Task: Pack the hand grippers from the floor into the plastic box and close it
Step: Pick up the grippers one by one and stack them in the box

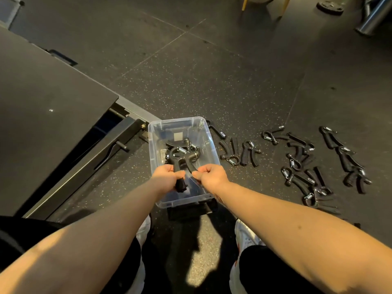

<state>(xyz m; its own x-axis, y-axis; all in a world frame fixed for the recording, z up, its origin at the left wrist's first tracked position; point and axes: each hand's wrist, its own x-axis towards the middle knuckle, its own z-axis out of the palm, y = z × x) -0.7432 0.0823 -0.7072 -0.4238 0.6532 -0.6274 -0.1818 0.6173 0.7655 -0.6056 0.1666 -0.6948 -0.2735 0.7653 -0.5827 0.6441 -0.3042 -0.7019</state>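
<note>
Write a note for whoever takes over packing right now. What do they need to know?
Left hand: grips one handle of a black hand gripper with a metal spring, over the clear plastic box.
Right hand: pinches its other handle.
Done: a few packed grippers lie in the box.
Left: put this one in, gather the many loose grippers on the dark floor to the right, then close the box; it stands open.

Dim, warm light; wide-angle edge distortion, soft shadows underfoot.
</note>
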